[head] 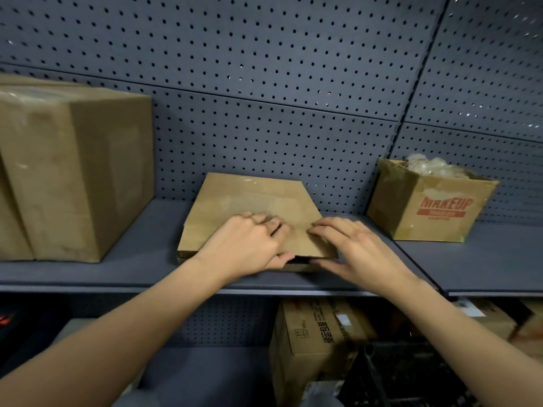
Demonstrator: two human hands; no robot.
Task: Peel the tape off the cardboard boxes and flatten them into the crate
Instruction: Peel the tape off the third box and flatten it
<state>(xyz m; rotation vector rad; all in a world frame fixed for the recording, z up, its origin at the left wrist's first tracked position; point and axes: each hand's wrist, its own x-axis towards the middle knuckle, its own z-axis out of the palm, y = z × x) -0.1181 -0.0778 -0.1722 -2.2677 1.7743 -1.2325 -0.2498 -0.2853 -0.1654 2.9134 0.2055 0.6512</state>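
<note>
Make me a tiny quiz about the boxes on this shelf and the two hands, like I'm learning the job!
1. True or false: the left hand and the right hand both touch the flat box in the middle of the shelf.
2. Which box has red letters? A: the flat box. B: the open box on the right. C: none of them.
3. Fill in: the back wall is dotted with small ____.
Key: 1 true. 2 B. 3 holes.
</note>
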